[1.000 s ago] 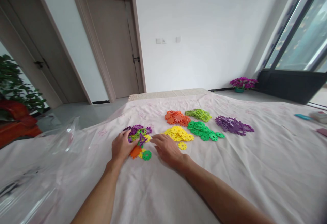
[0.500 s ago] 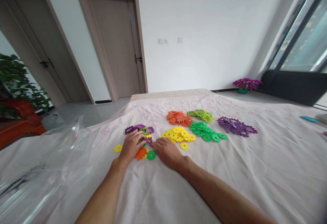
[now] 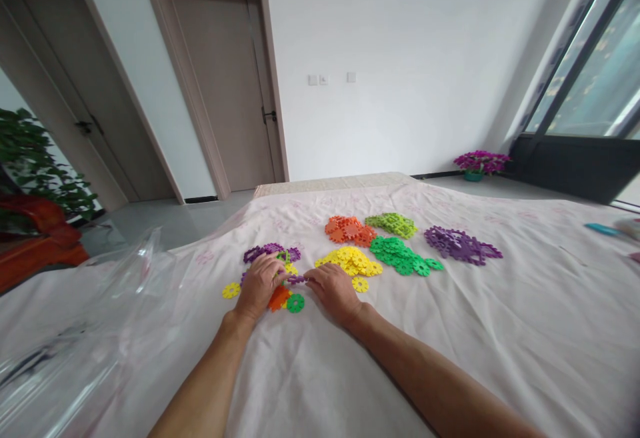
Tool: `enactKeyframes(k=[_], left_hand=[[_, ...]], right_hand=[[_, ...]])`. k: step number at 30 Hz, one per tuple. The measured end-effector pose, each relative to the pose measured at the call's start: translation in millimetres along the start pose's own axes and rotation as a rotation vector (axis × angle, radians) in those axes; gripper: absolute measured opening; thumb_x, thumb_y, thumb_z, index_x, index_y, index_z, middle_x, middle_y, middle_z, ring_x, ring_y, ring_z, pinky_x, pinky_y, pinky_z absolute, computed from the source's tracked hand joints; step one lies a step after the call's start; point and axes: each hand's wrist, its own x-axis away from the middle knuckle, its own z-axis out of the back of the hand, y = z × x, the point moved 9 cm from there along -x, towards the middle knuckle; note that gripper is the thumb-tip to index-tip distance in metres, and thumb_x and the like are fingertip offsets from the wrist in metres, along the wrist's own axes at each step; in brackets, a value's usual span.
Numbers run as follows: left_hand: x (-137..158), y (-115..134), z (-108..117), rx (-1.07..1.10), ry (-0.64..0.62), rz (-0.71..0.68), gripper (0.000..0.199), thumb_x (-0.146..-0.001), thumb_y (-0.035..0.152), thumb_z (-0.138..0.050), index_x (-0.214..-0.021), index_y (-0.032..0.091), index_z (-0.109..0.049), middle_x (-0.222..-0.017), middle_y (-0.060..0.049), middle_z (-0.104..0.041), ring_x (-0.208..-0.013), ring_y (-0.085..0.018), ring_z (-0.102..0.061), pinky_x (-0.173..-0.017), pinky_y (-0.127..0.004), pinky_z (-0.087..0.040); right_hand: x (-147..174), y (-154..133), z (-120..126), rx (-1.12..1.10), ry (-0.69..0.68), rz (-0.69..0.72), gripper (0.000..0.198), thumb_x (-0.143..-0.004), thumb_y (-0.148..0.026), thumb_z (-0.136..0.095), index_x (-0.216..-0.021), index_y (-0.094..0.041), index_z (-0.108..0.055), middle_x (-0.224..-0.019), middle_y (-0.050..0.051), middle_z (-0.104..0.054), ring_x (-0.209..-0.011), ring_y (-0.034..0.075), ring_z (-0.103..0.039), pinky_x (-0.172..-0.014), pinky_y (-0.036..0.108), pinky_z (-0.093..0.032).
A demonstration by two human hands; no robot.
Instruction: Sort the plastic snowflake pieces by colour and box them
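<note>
Between my two hands is a purple notched plastic disc, seen nearly edge-on. My right hand pinches its right end with thumb and fingertips. My left hand has its fingers curled over a small mixed pile, the thumb and fingertips closed at the disc's left end. Under and behind the left hand lie purple pieces, a light green piece and yellow ones, partly hidden. An orange piece and a green disc lie in front of it. A single yellow disc is to its left.
Sorted piles lie to the right: yellow, orange, light green, green and purple. A clear plastic bag covers the left side of the cloth. A blue object sits far right.
The purple disc has tilted from facing up to nearly edge-on between my hands. My right fingertips have closed on it, and my left fingers have drawn together.
</note>
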Motion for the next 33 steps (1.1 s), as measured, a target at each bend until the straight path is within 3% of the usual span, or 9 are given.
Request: enactKeyframes(k=[9, 12, 15, 19, 22, 25, 30, 33], left_hand=[[-5, 16, 5, 0.081, -0.017, -0.002, 0.021, -0.094, 0.039, -0.053, -0.083, 0.023, -0.062, -0.095, -0.004, -0.072, -0.116, -0.021, -0.062, -0.111, -0.043, -0.042], [-4, 12, 6, 0.08, -0.024, 0.065, 0.023, -0.096, 0.038, -0.048, -0.091, 0.024, -0.066, -0.102, -0.005, -0.072, -0.119, -0.021, -0.06, -0.112, -0.042, -0.041], [-1, 0, 16, 0.047, 0.071, 0.139, 0.027, -0.098, 0.035, -0.042, -0.103, 0.024, -0.067, -0.111, -0.005, -0.071, -0.118, -0.02, -0.06, -0.112, -0.041, -0.041], [7, -30, 31, -0.043, 0.218, 0.284, 0.029, -0.096, 0.031, -0.041, -0.107, 0.021, -0.067, -0.11, -0.007, -0.071, -0.113, -0.021, -0.062, -0.108, -0.04, -0.043], [16, -55, 34, -0.074, 0.232, 0.447, 0.029, -0.093, 0.029, -0.043, -0.107, 0.02, -0.067, -0.109, -0.007, -0.072, -0.107, -0.022, -0.064, -0.101, -0.038, -0.048], [26, -72, 35, -0.086, 0.228, 0.6, 0.029, -0.091, 0.028, -0.044, -0.108, 0.022, -0.067, -0.112, -0.005, -0.072, -0.107, -0.023, -0.065, -0.098, -0.037, -0.049], [29, -77, 31, -0.144, 0.174, 0.635, 0.031, -0.09, 0.029, -0.044, -0.11, 0.024, -0.068, -0.113, -0.004, -0.072, -0.105, -0.024, -0.066, -0.095, -0.037, -0.049], [29, -77, 29, -0.184, 0.135, 0.633, 0.033, -0.09, 0.03, -0.043, -0.11, 0.024, -0.068, -0.111, -0.005, -0.072, -0.104, -0.025, -0.066, -0.093, -0.038, -0.049]], right_hand=[[-1, 6, 7, 0.027, 0.031, -0.02, 0.026, -0.098, -0.042, -0.052, -0.094, -0.024, -0.071, -0.089, 0.002, -0.071, -0.088, 0.017, -0.059, -0.079, 0.029, -0.034], [-1, 7, 13, 0.01, 0.06, 0.007, 0.027, -0.099, -0.042, -0.052, -0.093, -0.023, -0.07, -0.089, 0.003, -0.07, -0.088, 0.017, -0.059, -0.08, 0.03, -0.035], [-4, 25, 28, -0.045, 0.15, -0.014, 0.026, -0.098, -0.041, -0.053, -0.092, -0.022, -0.07, -0.089, 0.004, -0.071, -0.089, 0.018, -0.06, -0.082, 0.03, -0.038], [-2, 95, 68, -0.218, 0.449, -0.269, 0.022, -0.092, -0.038, -0.059, -0.089, -0.021, -0.072, -0.089, 0.004, -0.072, -0.086, 0.018, -0.063, -0.081, 0.029, -0.043], [17, 164, 92, -0.472, 0.694, -0.541, 0.03, -0.083, -0.045, -0.064, -0.09, -0.018, -0.073, -0.082, 0.004, -0.073, -0.076, 0.018, -0.064, -0.072, 0.027, -0.047], [47, 222, 101, -0.806, 0.926, -0.762, 0.039, -0.074, -0.048, -0.07, -0.091, -0.014, -0.072, -0.081, 0.005, -0.073, -0.069, 0.016, -0.065, -0.057, 0.023, -0.046], [95, 281, 117, -1.053, 1.247, -0.95, 0.028, -0.067, -0.033, -0.077, -0.084, -0.014, -0.066, -0.077, 0.002, -0.071, -0.061, 0.011, -0.064, -0.044, 0.016, -0.041], [114, 302, 129, -1.172, 1.349, -1.0, 0.019, -0.072, -0.025, -0.074, -0.081, -0.016, -0.06, -0.073, -0.001, -0.068, -0.057, 0.009, -0.062, -0.042, 0.014, -0.043]])
